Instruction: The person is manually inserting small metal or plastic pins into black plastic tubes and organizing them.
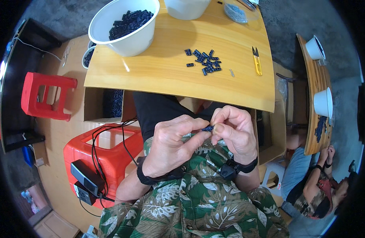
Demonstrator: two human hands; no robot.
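Held up in front of my chest, just off the table's front edge, is a small dark plastic piece (207,128). My left hand (172,139) pinches its left side between thumb and forefinger. From the other side my right hand (234,129) closes thumb and fingers on the same piece, and the fingertips partly hide it. A loose pile of small black plastic parts (206,61) lies on the yellow wooden table (162,75) beyond my hands. To the right of the pile are a few thin metal pins (232,73) and yellow-handled thread snips (257,63).
A white bowl (142,44) full of black parts stands at the table's far left. A second white bowl (186,10) and a clear tub of small metal pieces (236,15) are farther back. A red stool (83,148) bears black adapters and cables. Another person sits at right.
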